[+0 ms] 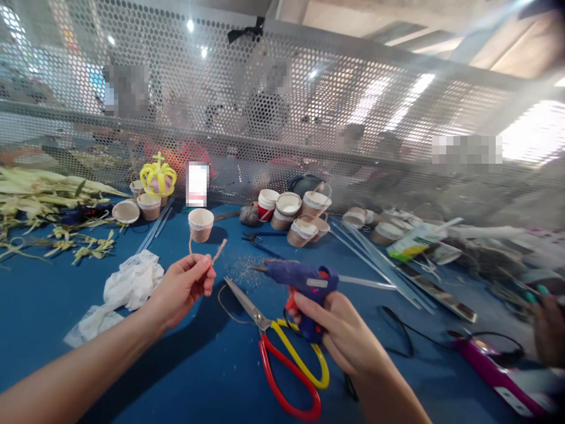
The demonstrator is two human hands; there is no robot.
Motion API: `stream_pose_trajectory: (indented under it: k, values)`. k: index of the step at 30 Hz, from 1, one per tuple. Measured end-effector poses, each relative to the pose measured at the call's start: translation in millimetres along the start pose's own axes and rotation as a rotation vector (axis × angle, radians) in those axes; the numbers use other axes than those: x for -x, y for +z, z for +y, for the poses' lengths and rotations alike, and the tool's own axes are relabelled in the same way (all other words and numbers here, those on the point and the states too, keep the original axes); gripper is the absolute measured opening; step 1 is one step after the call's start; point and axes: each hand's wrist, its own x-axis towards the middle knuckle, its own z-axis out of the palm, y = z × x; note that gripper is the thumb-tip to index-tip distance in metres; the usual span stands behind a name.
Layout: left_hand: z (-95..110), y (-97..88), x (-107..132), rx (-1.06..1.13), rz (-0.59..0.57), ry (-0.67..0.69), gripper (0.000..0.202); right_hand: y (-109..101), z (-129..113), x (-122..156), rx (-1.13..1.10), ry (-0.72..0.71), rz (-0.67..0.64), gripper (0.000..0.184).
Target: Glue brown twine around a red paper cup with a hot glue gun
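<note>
My left hand point(188, 285) pinches a piece of brown twine point(218, 252) between thumb and fingers. One part of the twine runs up to a small cup point(201, 229), white inside with a brown wrapped lower wall, just beyond the fingertips. In my right hand point(342, 333) is a blue hot glue gun point(304, 277), a finger on its red trigger and the nozzle pointing left toward the twine. A clear glue stick point(366, 282) sticks out of its back. Scissors point(260, 321) with one red and one yellow handle lie on the table below both hands.
Crumpled white cloth point(132, 280) lies left of my left hand. Several wrapped cups point(289, 203) stand near the perforated metal screen point(212, 76). Clear glue sticks point(379, 259) and a magenta power strip point(494, 371) lie to the right, near another person's hand point(547, 324).
</note>
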Motion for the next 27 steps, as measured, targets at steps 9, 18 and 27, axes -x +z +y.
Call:
stream_pose_trajectory:
  k: [9,18,27]
  values:
    - [0,-6.0,-2,0.024,0.011,0.028,0.024,-20,3,-29,0.163,0.089,0.071,0.039]
    - [5,-2.5,0,-0.071,-0.010,0.071,0.024,-11,1,-17,0.356,0.057,0.021,0.031]
    - [6,-0.2,6,-0.277,-0.053,0.105,0.023,5,-17,-15,0.487,-0.046,0.029,0.026]
